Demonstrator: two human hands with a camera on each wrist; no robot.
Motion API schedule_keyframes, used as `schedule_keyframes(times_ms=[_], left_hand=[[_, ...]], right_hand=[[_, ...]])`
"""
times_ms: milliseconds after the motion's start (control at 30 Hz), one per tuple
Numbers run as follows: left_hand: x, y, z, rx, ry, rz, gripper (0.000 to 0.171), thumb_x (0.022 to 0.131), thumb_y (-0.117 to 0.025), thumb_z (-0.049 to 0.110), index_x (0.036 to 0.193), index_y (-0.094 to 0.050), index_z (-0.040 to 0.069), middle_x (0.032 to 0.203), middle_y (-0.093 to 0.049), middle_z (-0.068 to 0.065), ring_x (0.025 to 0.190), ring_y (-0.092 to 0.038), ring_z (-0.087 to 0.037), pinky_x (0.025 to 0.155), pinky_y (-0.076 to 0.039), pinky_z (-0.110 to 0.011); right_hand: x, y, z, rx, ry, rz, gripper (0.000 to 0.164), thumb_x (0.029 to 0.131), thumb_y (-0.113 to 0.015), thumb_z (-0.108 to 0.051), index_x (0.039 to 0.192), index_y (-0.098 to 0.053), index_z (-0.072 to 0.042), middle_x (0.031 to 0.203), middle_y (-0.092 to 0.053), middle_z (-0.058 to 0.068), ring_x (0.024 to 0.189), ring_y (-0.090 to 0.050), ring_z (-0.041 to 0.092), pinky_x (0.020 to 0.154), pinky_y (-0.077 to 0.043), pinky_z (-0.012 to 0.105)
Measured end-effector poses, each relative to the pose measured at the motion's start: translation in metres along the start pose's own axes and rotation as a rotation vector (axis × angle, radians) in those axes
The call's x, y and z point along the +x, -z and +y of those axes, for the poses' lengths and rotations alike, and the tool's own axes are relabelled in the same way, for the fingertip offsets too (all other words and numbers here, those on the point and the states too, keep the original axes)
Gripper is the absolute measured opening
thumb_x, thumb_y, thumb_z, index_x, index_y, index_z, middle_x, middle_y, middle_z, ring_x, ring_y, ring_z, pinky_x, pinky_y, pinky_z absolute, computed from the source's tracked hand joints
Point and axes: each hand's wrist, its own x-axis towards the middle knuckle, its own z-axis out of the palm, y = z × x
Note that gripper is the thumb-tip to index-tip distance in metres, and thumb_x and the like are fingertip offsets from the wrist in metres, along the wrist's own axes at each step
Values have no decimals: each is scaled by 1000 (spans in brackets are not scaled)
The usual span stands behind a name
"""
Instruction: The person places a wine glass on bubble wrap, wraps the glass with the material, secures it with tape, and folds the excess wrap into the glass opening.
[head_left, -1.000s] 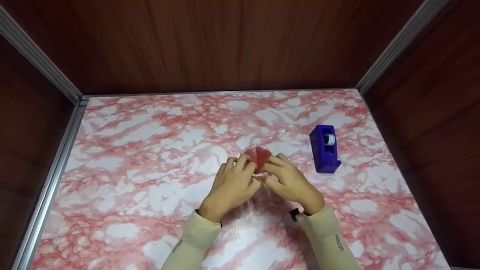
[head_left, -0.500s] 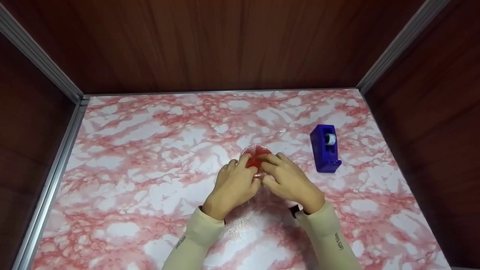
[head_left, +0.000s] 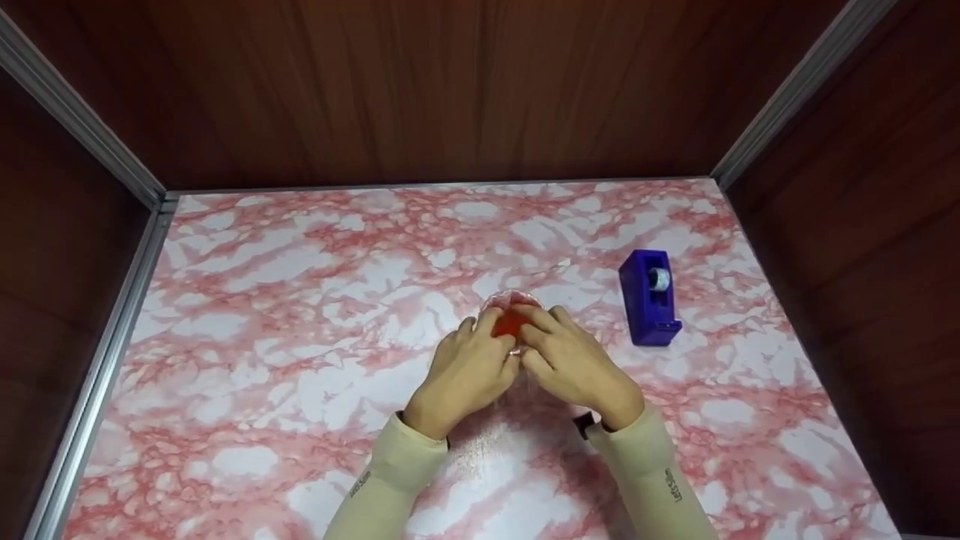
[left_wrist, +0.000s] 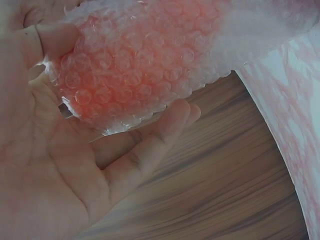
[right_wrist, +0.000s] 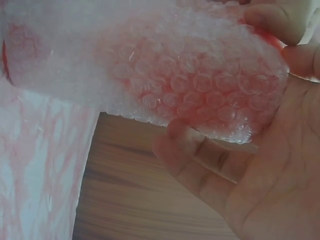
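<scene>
An upright roll of clear bubble wrap (left_wrist: 135, 65) stands at the middle of the table, with something red showing inside. Its open upper end, with the red inside (head_left: 509, 322), faces the head camera. My left hand (head_left: 469, 371) grips the left side of that end, fingertips bent over the rim. From the right, my right hand (head_left: 577, 367) grips the same rim, its thumb close to the left thumb. Other fingers lie along the bubbled side of the wrap (right_wrist: 200, 85) in the right wrist view. What the red thing is cannot be told.
A purple tape dispenser (head_left: 650, 298) with a roll of tape (head_left: 658, 280) stands to the right of my hands. The table (head_left: 262, 300) has a red and white marbled top. Dark wooden panels (head_left: 435, 90) enclose its back and sides.
My fingers have moved inward over the rim, drawing the two hands slightly closer together. The pale flap across the red opening no longer shows. The tape dispenser has stayed put.
</scene>
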Motion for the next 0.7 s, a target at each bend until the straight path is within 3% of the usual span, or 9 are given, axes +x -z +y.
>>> schedule_keyframes(times_ms=[133,400,500,700], left_hand=[[-2,-3,-1,7,-27,31,27,96,-55,29,108,-69,10,137,-51,-11,101,-59,-33,70,-54,-46],[-2,-5,-4,-67,-25,16,27,94,-53,29,110,-67,12,132,-52,-3,106,-56,-32,76,-52,-47],[-2,-6,-4,-74,-25,12,27,95,-52,28,110,-67,11,142,-50,-6,112,-55,-33,78,-53,-47],[-3,-7,-2,-62,-29,4,31,100,-51,31,114,-67,8,147,-45,-12,126,-49,-34,82,-54,-48]], right_hand=[[-1,-2,2,-7,24,25,36,94,-48,-18,120,-71,-7,148,-51,2,107,-53,29,91,-46,45],[0,-3,6,-10,130,94,32,94,-48,-14,114,-73,-8,129,-64,4,105,-55,31,94,-41,43],[-2,-4,5,7,96,79,32,94,-48,-14,113,-73,-10,138,-59,2,108,-54,30,97,-40,44],[-4,-5,2,5,27,63,31,93,-49,-18,113,-73,-11,149,-49,-2,106,-52,28,88,-47,43]])
